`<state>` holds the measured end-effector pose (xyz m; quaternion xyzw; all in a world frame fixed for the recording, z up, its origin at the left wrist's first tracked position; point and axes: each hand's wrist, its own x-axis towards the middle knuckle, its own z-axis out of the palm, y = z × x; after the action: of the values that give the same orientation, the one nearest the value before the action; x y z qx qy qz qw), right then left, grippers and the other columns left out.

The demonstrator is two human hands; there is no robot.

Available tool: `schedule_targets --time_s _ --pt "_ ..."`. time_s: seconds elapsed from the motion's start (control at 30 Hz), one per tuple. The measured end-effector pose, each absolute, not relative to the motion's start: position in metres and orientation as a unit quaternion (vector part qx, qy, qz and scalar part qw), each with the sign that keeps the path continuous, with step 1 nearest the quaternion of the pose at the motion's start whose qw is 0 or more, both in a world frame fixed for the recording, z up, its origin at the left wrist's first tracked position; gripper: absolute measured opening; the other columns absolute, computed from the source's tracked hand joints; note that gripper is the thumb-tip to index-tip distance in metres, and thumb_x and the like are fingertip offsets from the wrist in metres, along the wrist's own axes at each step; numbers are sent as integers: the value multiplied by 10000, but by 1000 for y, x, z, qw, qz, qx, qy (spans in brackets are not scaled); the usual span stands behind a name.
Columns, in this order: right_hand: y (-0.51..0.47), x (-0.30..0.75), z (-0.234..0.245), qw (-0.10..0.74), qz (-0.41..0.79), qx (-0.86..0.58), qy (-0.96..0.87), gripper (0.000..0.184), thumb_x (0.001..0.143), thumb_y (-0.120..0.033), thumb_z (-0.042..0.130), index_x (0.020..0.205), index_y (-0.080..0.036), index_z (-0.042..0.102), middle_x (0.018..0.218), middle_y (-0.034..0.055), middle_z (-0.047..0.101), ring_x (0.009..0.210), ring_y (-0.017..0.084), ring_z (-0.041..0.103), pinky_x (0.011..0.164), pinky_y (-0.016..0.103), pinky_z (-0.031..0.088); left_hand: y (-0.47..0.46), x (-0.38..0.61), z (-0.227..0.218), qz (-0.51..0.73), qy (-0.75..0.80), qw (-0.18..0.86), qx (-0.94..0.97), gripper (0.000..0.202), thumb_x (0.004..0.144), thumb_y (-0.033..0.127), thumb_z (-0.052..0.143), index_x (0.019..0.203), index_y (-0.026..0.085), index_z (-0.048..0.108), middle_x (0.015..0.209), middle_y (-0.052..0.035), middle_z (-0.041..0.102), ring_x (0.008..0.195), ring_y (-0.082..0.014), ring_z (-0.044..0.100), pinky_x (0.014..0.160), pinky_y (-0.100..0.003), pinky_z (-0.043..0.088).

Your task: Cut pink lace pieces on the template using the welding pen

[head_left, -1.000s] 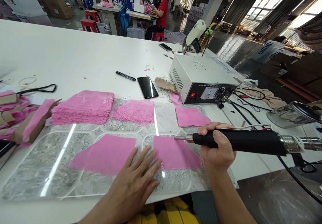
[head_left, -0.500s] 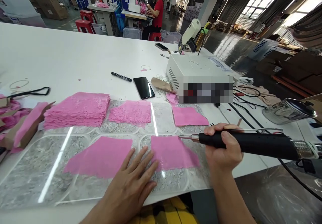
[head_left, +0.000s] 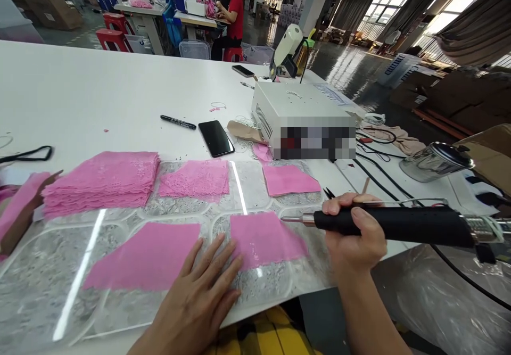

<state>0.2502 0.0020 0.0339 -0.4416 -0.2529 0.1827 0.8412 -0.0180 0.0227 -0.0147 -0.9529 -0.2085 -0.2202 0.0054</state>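
My right hand [head_left: 353,235] grips a black handheld cutting tool [head_left: 399,223] held level; its metal tip points left at the upper right edge of a pink lace piece [head_left: 265,239]. My left hand [head_left: 203,288] lies flat with spread fingers on the clear plate [head_left: 48,270], its fingertips on that lace piece's left edge. A second pink piece [head_left: 146,259] lies just to the left. Behind them sit a stack of pink lace [head_left: 99,178], a thinner pile [head_left: 195,179] and a plain pink square [head_left: 289,179].
A white control box [head_left: 303,118] stands behind the work area with black cables [head_left: 383,176] running right. A phone [head_left: 215,138] and marker [head_left: 178,122] lie on the white table [head_left: 99,89]. A steel pot [head_left: 433,162] sits far right. A person in red sews at the back.
The view has shifted to the right, so everything sits further left in frame. Both hands keep the same pose on the lace and tool.
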Motion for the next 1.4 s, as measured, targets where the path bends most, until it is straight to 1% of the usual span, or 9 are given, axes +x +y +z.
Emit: schedule_targets --time_s 0.17,0.3,0.5,0.63,0.83,1.0,1.23,1.4 --pt "-5 252 33 834 178 -452 -261 131 627 -238 608 725 -200 530 666 -43 506 522 99 514 516 290 473 22 -18 -14 -215 -209 1 -954 386 944 219 525 1327 182 555 1411 -75 537 1424 -268 330 1211 -489 187" --pt "-3 252 32 840 186 -448 -242 147 606 -219 616 725 -204 531 661 -47 517 519 103 517 511 291 475 23 -18 -14 -207 -208 10 -956 389 940 218 530 1326 174 558 1425 -76 522 1427 -273 322 1216 -488 162" --pt "-2 252 28 832 187 -446 -272 130 655 -215 619 734 -210 516 687 -47 518 543 98 524 541 288 481 23 -19 -13 -202 -202 19 -958 395 940 220 524 1332 175 552 1436 -63 511 1433 -266 312 1222 -475 133" --pt "-4 254 30 836 181 -447 -262 138 651 -223 615 747 -209 517 691 -48 512 551 99 526 544 286 477 25 -19 -13 -208 -193 20 -959 393 931 221 533 1318 162 563 1441 -63 505 1442 -268 290 1229 -460 103" --pt "-18 262 35 843 161 -450 -246 117 620 -215 596 718 -194 537 670 -39 527 521 102 521 516 285 461 27 -18 -12 -210 -185 20 -960 399 925 215 533 1320 163 561 1445 -54 501 1445 -264 283 1228 -450 102" --pt "-25 264 33 838 163 -451 -261 98 635 -202 587 727 -193 556 674 -34 540 518 109 530 515 294 465 27 -17 -11 -207 -184 17 -961 410 923 215 538 1330 167 557 1446 -56 499 1445 -269 282 1227 -452 95" --pt "-24 262 30 827 168 -453 -288 79 678 -206 589 748 -207 551 691 -30 552 539 115 538 533 302 474 28 -19 -13 -211 -191 7 -959 436 922 219 530 1356 180 534 1449 -50 496 1438 -265 298 1221 -452 114" --pt "-26 265 32 835 164 -453 -267 95 662 -217 577 749 -204 542 693 -32 529 544 105 528 538 292 467 26 -19 -18 -223 -200 -12 -954 444 935 213 505 1378 191 510 1455 -48 490 1431 -266 313 1214 -462 134"
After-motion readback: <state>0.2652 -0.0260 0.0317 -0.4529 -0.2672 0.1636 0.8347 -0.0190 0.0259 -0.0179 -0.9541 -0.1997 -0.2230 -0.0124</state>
